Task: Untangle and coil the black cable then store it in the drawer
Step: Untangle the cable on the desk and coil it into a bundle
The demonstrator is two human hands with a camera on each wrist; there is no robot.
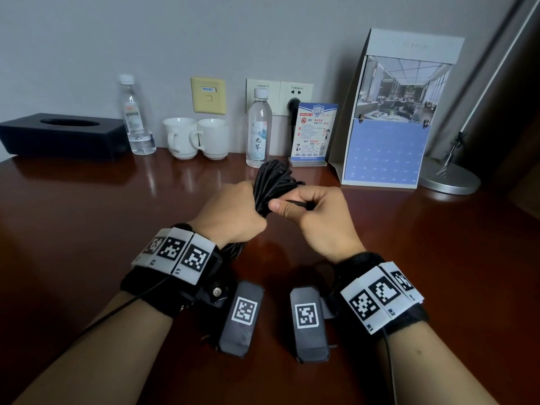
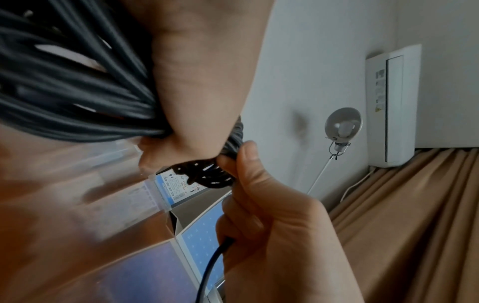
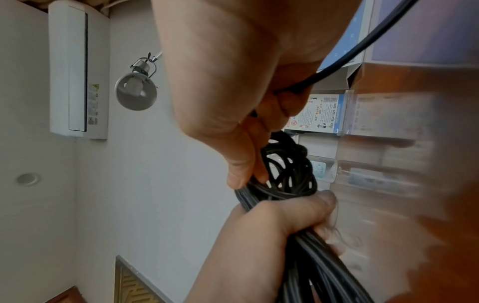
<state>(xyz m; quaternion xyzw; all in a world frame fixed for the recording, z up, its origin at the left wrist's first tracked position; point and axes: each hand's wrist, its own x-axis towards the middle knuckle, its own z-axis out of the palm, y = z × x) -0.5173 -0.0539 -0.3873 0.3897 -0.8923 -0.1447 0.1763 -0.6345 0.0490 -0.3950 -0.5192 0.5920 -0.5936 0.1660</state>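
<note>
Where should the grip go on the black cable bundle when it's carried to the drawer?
Around the waist of the black cable, where the left hand already grips the gathered strands, coming from the left side. Loops fan out above and below that point, so the middle probably keeps them together. The right hand pinches the loose end, which should be tucked first.

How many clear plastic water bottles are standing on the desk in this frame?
2. One clear plastic water bottle stands between the black tissue box and the white cups; the other stands right of the cups, behind the black cable.
</note>
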